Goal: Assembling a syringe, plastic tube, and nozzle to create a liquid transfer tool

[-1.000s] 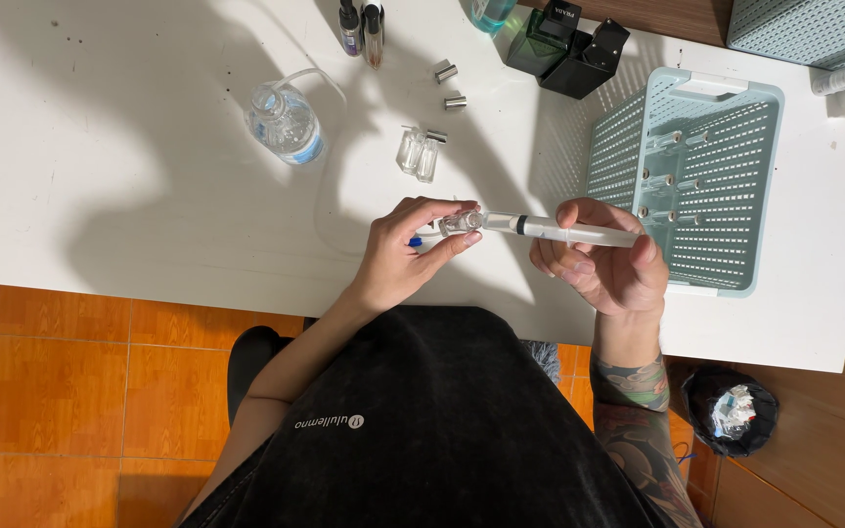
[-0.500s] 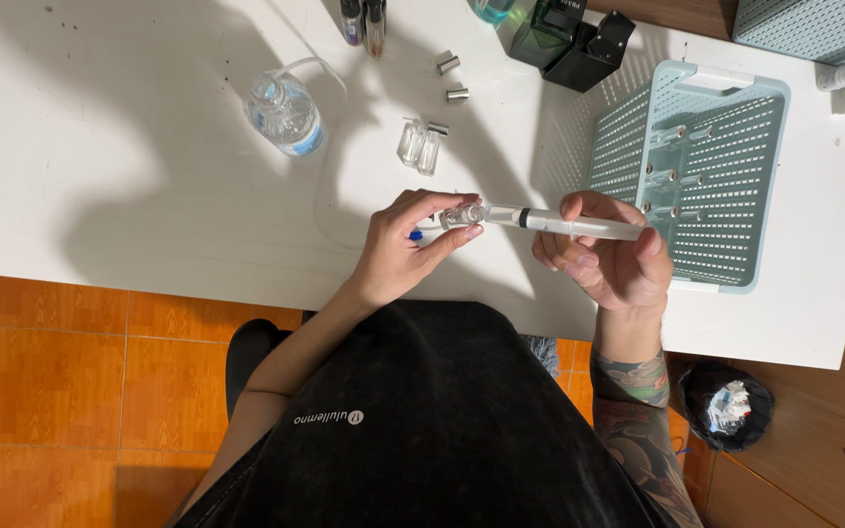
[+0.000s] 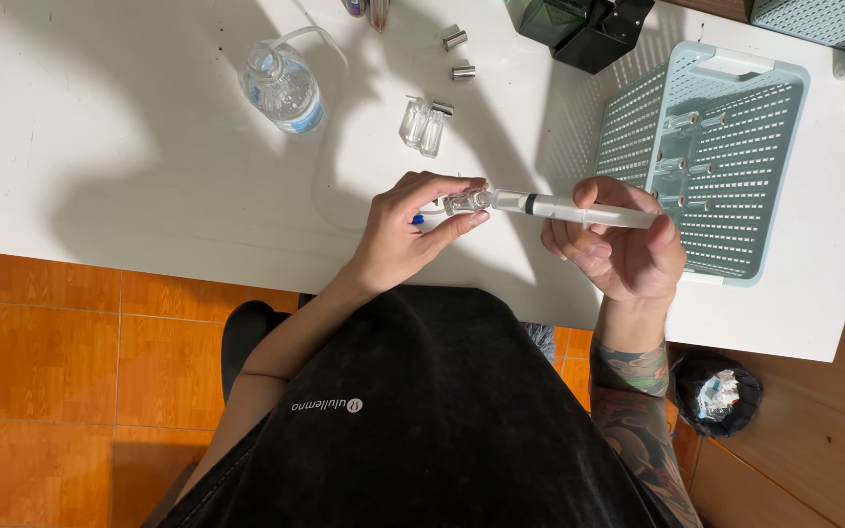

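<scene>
Head view showed my left grip (image 3: pixel 413 230) pinched shut on a small glass vial (image 3: pixel 464 201) above the bench (image 3: pixel 100 147). At its three o'clock, my right grip (image 3: pixel 618 249) closed around the syringe (image 3: pixel 579 208), tip touching the vial.

The left hand (image 3: pixel 411 230) reaches toward one o'clock, its fingertips (image 3: pixel 476 217) pinched together. The right hand (image 3: pixel 621 244), at three o'clock from it, curls closed above a tattooed forearm (image 3: pixel 633 406).

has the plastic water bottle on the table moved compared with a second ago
No. The plastic bottle sits in the same spot on the white table, the same way left of the two small glass vials; only the camera shifted slightly.
</scene>
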